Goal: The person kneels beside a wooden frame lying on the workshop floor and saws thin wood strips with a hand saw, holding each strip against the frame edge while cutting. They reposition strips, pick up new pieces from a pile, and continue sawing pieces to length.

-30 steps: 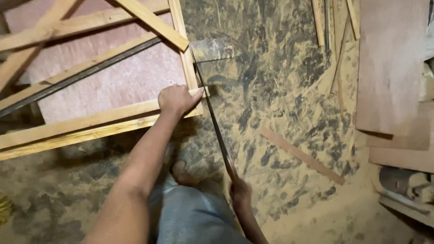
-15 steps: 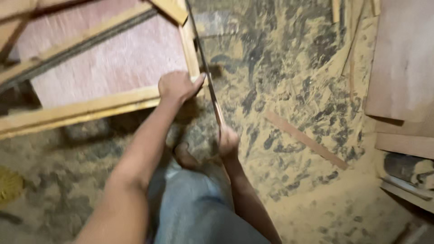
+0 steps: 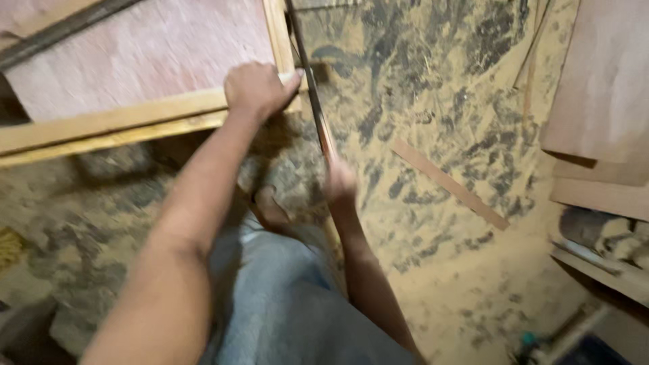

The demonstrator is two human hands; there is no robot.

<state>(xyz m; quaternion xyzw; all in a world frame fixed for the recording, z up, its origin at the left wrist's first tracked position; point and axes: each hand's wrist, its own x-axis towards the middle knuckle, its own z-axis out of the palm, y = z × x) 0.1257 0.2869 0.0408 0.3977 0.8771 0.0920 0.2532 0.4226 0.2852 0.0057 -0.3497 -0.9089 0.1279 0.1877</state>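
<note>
Figure: sawing at the corner of a wooden frame, seen from the head camera.

A thin hand saw point(image 3: 312, 94) runs from the top edge of the view down toward my right hand point(image 3: 340, 181). Its dark blade lies just beside the upright rail of the wooden frame point(image 3: 135, 122) and passes the corner where that rail meets the lower rail. My right hand is blurred; it appears closed around the saw's handle end, but I cannot tell how the individual fingers lie. My left hand point(image 3: 257, 88) rests on the frame's corner, fingers curled and pressed together over the lower rail, with the fingertips just beside the blade.

Progress, as I judge it: the blade sits in or against the rail end at the corner, and no loose offcut shows below it, so I take the cut as under way rather than finished. How deep the blade has gone is hidden by my left hand and by blur.

Inside the frame lies a pinkish plywood panel point(image 3: 149, 54). My bare foot point(image 3: 270, 206) stands on the sawdust-covered floor point(image 3: 433, 257) below the corner, above my jeans-clad leg point(image 3: 284, 304). A loose wooden strip point(image 3: 449, 184) lies on the floor to the right, well apart from the saw, and stacked plywood sheets point(image 3: 602, 101) fill the right edge.
</note>
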